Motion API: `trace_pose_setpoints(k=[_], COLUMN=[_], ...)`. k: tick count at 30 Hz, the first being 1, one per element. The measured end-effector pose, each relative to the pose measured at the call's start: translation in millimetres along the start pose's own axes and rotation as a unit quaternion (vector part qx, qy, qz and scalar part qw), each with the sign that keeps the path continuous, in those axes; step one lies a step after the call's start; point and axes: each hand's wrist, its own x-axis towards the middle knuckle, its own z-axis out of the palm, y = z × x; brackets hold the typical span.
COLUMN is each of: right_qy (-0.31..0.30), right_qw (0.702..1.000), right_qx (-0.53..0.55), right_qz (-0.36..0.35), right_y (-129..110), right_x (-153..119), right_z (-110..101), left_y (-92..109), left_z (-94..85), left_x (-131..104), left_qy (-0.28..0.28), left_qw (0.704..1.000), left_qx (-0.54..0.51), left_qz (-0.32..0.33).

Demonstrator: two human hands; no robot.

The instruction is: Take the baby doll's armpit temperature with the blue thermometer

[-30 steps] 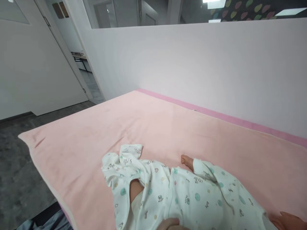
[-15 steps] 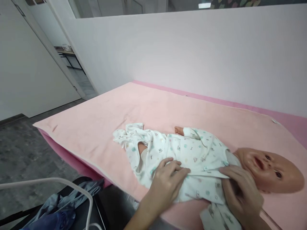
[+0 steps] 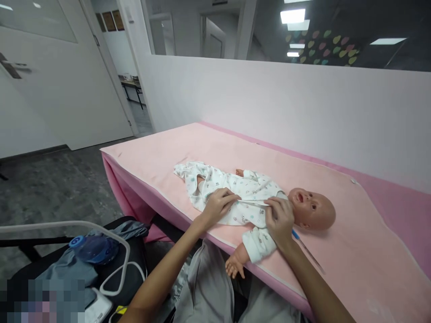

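A baby doll [image 3: 316,211] lies on its back on the pink-covered table, its head to the right. It wears a white printed bodysuit [image 3: 249,184] whose front edge runs across the belly. My left hand [image 3: 220,204] pinches that edge near the doll's hip. Close to the neck, my right hand [image 3: 280,217] pinches the other end, and the edge is drawn straight between them. The doll's near arm [image 3: 237,260], in a cuffed sleeve, hangs over the table's front edge. An opening by the leg shows some of the thigh.
A thin rod with a blue end [image 3: 309,251] lies beside my right forearm. At the lower left, a chair [image 3: 134,278] bears a blue-capped bottle [image 3: 94,249], grey cloth [image 3: 70,273] and a white cable [image 3: 126,260]. A white wall [image 3: 286,103] stands behind the table.
The view has tilted up and drawn back, so the doll looks smaller and its near arm shows. Both hands stay on the bodysuit's edge, which looks straighter between them.
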Motion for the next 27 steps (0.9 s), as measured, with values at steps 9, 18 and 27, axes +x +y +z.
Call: trace_pose_setpoints(k=[9, 18, 27], right_qy=[-0.008, -0.037, -0.031], right_qw=[1.0, 0.999, 0.998], right_qx=[0.02, 0.026, -0.044], right_qz=[0.01, 0.028, -0.019], right_y=[-1, -3, -8], right_x=[-3, -2, -2], right_z=[1, 0, -25], left_y=[2, 12, 14], left_z=[7.0, 1.6, -0.8], left_x=[2, 5, 17], left_qy=[0.014, 0.037, 0.135], left_qw=[0.998, 0.996, 0.959], left_qx=[0.029, -0.027, -0.158], left_qz=[-0.059, -0.082, -0.193])
